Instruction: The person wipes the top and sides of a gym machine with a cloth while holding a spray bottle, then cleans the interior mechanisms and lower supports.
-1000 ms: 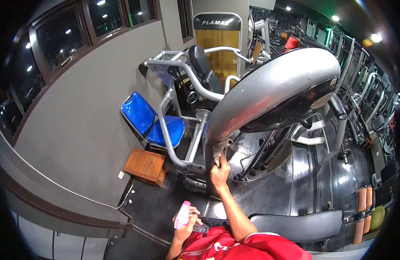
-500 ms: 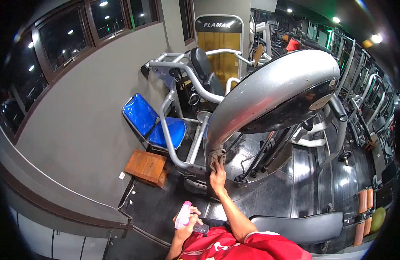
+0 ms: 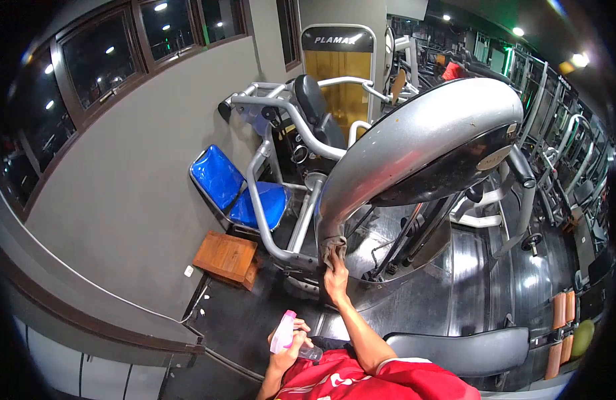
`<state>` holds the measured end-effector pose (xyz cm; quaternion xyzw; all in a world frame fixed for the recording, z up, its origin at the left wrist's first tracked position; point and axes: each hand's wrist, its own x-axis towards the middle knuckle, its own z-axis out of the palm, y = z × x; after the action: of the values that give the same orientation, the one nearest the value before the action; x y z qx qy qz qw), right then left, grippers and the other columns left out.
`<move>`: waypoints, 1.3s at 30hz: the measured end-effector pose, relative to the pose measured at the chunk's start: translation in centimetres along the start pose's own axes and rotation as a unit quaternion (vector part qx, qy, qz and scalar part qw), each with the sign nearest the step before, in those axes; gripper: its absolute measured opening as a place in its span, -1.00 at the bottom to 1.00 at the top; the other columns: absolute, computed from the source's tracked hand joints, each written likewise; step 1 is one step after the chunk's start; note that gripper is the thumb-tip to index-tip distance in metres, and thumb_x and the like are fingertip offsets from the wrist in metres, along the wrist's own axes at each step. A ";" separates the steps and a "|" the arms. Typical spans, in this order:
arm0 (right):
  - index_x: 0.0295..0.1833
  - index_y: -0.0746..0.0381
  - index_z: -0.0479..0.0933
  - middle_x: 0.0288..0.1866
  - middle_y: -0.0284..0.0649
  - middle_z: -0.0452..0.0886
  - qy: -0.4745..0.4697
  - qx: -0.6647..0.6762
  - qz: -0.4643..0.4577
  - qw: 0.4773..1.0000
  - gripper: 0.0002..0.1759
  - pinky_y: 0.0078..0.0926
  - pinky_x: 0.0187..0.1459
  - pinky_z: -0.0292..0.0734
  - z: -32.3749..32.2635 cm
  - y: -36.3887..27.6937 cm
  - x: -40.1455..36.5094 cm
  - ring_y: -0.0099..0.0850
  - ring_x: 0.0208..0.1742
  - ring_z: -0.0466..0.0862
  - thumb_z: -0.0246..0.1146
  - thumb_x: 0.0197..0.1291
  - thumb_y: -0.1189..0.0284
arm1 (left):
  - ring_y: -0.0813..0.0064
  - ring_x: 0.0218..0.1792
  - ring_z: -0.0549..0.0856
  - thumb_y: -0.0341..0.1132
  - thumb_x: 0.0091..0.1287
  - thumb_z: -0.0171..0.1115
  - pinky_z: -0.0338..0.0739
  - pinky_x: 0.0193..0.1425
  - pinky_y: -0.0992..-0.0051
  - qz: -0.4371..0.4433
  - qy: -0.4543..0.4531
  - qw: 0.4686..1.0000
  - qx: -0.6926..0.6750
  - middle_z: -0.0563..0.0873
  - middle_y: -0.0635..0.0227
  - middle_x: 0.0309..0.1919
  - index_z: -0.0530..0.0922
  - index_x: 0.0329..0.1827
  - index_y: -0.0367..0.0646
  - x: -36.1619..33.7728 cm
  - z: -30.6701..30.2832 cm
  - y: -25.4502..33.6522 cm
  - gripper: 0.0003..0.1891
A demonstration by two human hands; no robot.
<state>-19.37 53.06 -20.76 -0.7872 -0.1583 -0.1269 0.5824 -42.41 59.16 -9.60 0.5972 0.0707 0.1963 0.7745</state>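
Observation:
My right hand [image 3: 335, 281] presses a grey-brown cloth [image 3: 334, 249] against the lower part of a thick silver curved frame [image 3: 421, 133] on a gym machine. The fingers are closed over the cloth. Close to my body, my left hand [image 3: 293, 340] is wrapped round a spray bottle [image 3: 283, 333] with a pink and white top and a clear body. Part of the bottle is hidden by the fingers. A black panel [image 3: 448, 170] with an oval badge runs along the underside of the curved frame.
A wooden step box [image 3: 226, 258] and a blue chair [image 3: 238, 190] stand left of the machine, by the grey wall. Behind is a machine with a gold panel [image 3: 338, 80]. A black padded bench [image 3: 461, 351] lies close on my right. Other gym equipment fills the right side.
My right hand and the cloth have slid slightly down the silver frame. My left hand still holds the spray bottle in nearly the same place.

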 end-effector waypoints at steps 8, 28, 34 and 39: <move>0.30 0.17 0.37 0.21 0.20 0.41 0.000 0.024 0.011 1.000 -0.37 -0.23 0.22 0.36 0.2 0.9 -0.3 0.08 0.23 0.43 0.03 0.02 0.67 | 0.39 -0.49 0.70 -0.37 0.36 0.10 0.65 -0.32 0.43 -0.004 -0.034 0.997 0.063 0.58 0.13 -0.24 0.35 0.03 -0.34 0.0 -0.5 -0.2 -0.72; 0.32 0.36 0.26 0.23 0.07 0.45 0.182 0.176 -0.015 0.967 -0.56 -0.40 0.24 0.27 -1.1 -7.2 7.1 -0.19 0.28 0.43 -0.04 0.34 0.51 | 0.46 -0.48 0.71 -0.58 0.29 0.11 0.62 -0.35 0.52 -0.001 0.004 1.000 0.027 0.64 0.18 -0.30 0.45 -0.03 -0.39 0.1 0.0 0.1 -0.79; 0.32 0.31 0.22 -0.05 0.29 0.55 0.069 -0.015 0.178 0.981 -0.48 -0.14 0.12 0.39 1.8 1.3 0.5 0.16 0.07 0.50 0.02 0.22 0.52 | 0.46 -0.47 0.71 -0.59 0.28 0.12 0.63 -0.34 0.51 0.006 -0.006 1.000 0.030 0.64 0.17 -0.29 0.44 0.00 -0.37 0.7 0.1 -0.2 -0.77; 0.01 0.48 0.39 -0.14 0.32 0.55 -0.047 -0.163 0.157 0.973 -0.60 0.02 0.16 0.31 1.0 4.8 0.3 0.17 0.02 0.53 0.02 0.26 0.34 | 0.46 -0.47 0.71 -0.59 0.28 0.12 0.62 -0.35 0.51 -0.003 -0.002 1.000 0.026 0.64 0.17 -0.29 0.45 0.01 -0.36 0.7 0.2 -0.1 -0.76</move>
<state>-17.20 52.74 -25.19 -0.8915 -0.0376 -0.0208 0.4509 -41.68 59.25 -9.61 0.6177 0.0757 0.1906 0.7592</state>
